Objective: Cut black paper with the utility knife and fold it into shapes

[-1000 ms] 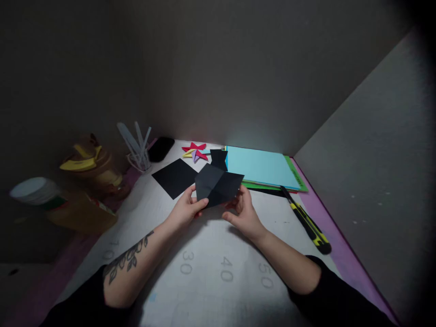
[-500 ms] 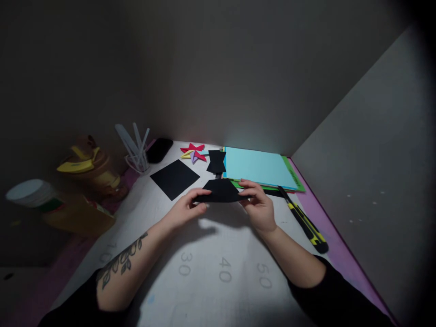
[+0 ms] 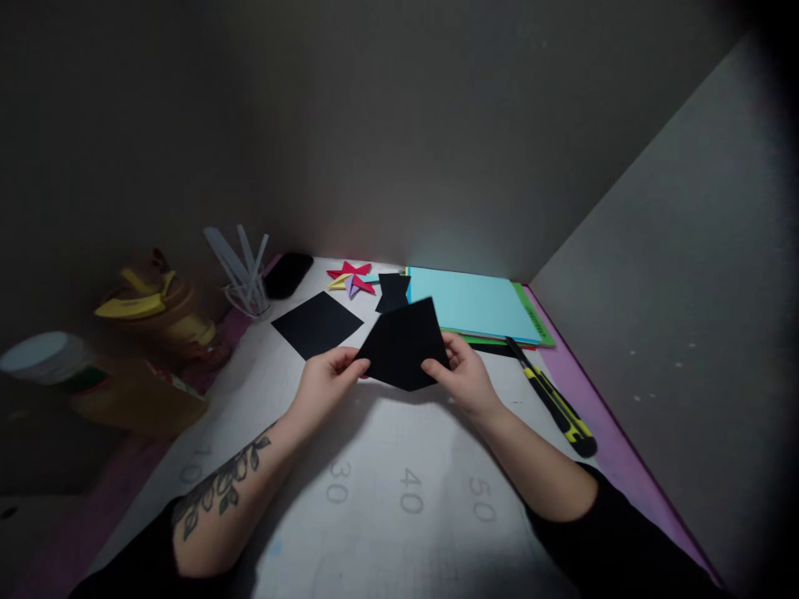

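Note:
Between my two hands a black sheet of paper is held up over the table, tilted toward me, with its top corner pointing to the back. My left hand pinches its left edge, thumb in front and fingers behind. My right hand grips the lower right edge the same way, its fingertips partly hidden by the paper. A second black square of paper lies flat behind my left hand. A notched black paper piece lies just behind the held sheet, partly covered by it.
At the back lie folded paper stars and a stack of coloured paper. A black-and-yellow utility knife rests at right. On the left stand a cup of white strips, a brown-and-yellow container and a white-capped bottle; a dark phone lies nearby.
The black paper has turned from nearly edge-on to facing me, its far corner rising. Both thumbs now show on its front. My hands stay about where they were.

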The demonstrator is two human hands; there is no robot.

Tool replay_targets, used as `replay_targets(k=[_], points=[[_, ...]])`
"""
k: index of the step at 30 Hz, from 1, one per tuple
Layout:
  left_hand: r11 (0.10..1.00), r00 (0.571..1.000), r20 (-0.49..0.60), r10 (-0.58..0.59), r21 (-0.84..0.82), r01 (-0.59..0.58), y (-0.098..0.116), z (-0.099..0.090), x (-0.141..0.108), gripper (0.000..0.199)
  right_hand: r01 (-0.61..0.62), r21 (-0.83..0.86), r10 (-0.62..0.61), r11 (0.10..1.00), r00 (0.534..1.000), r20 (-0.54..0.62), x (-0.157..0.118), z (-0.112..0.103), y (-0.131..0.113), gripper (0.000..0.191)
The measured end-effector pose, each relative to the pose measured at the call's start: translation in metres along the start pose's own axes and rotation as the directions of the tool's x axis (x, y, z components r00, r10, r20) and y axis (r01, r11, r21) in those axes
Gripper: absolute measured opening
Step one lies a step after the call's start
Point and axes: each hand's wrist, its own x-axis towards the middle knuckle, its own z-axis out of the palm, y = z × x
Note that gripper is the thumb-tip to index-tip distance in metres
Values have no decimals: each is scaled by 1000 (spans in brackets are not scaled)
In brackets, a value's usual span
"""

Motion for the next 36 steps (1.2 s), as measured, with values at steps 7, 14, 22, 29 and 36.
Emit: replay_targets(k=[7,14,22,29,36], points=[[887,990,114,-85,460,23,-6,-1,6,35,-370,-85,379,925,906,189,9,-8,15,41],[530,842,492,224,663,-528,-8,7,-6,52,-177,-503,363,846,882,300,13,-17,22,48],[534,687,724,64,556,-637,-19,17,-11,70,425,-788,-52,444,891,452,-12,10,-18,44],[567,706,693,145,527,-633,-16,20,-14,55,514,-616,201,596,648,735,-8,37,-24,60],[483,762,647,27,659,-577,-6,34,-33,72,454,-736,324,502,691,647,23,63,-2,57]])
